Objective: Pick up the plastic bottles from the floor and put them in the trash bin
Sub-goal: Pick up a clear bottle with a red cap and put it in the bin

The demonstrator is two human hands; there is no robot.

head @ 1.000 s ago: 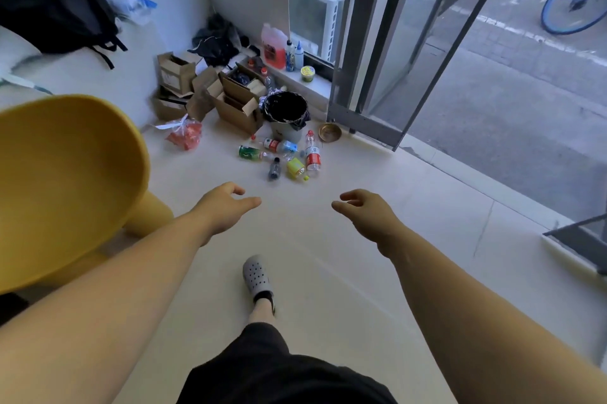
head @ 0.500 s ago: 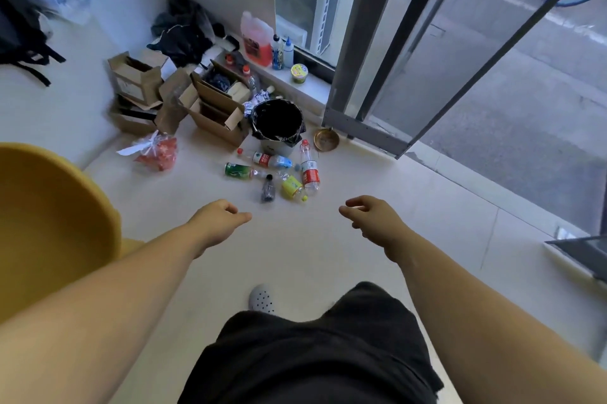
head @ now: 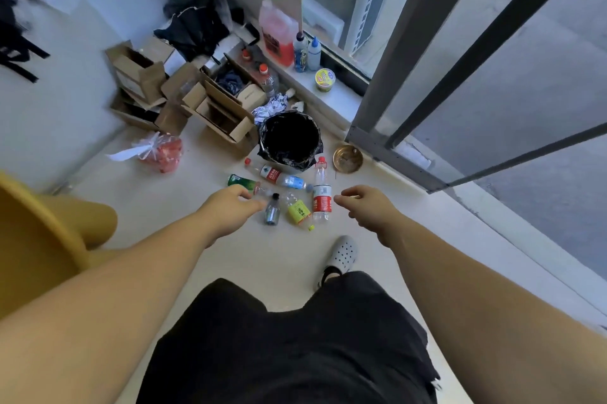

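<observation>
Both hands have moved closer to the bottles at frame center; right hand (head: 368,206), empty and half-curled, sits just right of the red-label bottle (head: 321,198), lying lengthwise up-frame; left hand (head: 230,206) empty too.

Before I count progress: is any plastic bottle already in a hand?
No, the left hand and right hand are both empty above the plastic bottles lying on the pale floor.

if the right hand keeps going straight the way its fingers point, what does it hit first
Probably the red-labelled bottle: the right hand points left at it, open and holding nothing. Depth is unclear; the hand may be above it.
</observation>
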